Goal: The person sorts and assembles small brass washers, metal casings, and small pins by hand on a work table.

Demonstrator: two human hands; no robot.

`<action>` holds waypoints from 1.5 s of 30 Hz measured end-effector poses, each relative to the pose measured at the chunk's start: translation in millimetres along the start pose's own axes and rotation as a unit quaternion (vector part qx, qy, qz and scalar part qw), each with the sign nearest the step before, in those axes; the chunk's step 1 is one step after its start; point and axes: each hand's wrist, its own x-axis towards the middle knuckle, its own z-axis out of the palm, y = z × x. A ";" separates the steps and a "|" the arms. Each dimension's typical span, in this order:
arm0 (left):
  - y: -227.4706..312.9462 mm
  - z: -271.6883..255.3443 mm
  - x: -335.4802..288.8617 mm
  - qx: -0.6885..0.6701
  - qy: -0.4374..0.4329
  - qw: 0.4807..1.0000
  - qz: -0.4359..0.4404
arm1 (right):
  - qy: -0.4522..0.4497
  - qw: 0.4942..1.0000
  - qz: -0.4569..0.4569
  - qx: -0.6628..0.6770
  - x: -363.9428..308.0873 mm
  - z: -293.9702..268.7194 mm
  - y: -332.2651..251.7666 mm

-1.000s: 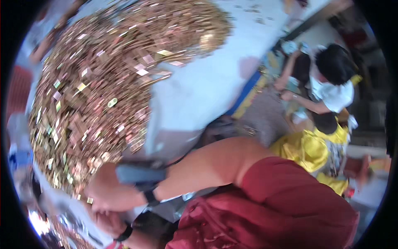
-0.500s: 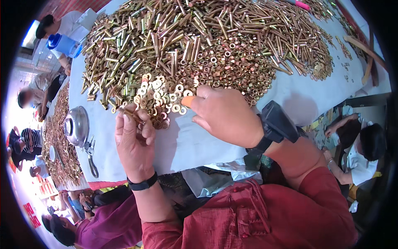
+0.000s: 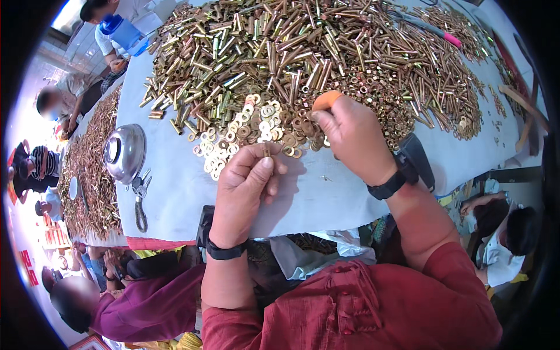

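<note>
My left hand [image 3: 245, 178] is closed, pinching a small brass-coloured metal sleeve [image 3: 266, 151] upright between thumb and index finger. It is just in front of a spread of flat gold washers [image 3: 238, 127]. Up and to the right, my right hand [image 3: 360, 139] hovers at the near edge of the nuts [image 3: 388, 108], an orange finger cot [image 3: 327, 100] on its index finger. Its thumb and index finger are bent together; whatever they hold is hidden. Behind both hands lies a wide heap of brass-coloured sleeves [image 3: 233, 44].
A steel bowl [image 3: 133, 153] sits at the left table edge, with keys on a black strap [image 3: 140, 201] beside it. A pink-tipped tool [image 3: 451, 39] lies across the heap at far right. Other people sit along a second heaped table [image 3: 87, 175] at left; a blue-lidded container [image 3: 122, 34] stands far left.
My left hand has moved right, still pinching the sleeve. My right hand has moved right and away from me, off the washers. The washers are more spread out, and the view has shifted.
</note>
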 end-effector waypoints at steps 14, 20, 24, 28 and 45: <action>-10.7 -1.8 5.9 0.123 -0.003 0.992 0.042 | -0.036 0.991 -0.027 0.124 4.0 13.9 -21.1; -1.6 -1.7 0.6 0.080 0.008 0.997 0.010 | -0.056 0.981 -0.059 0.176 -6.9 17.0 -27.9; 0.3 -1.2 -0.7 0.071 -0.004 0.997 -0.011 | -0.060 0.983 -0.139 0.100 -11.2 10.9 -30.6; -3.8 -4.8 -0.5 0.065 0.022 0.997 0.023 | -0.063 0.990 -0.099 0.076 3.1 -7.3 -31.2; -12.1 1.8 6.3 0.131 0.022 0.989 0.063 | -0.085 0.974 -0.084 -0.190 -4.9 -15.4 5.1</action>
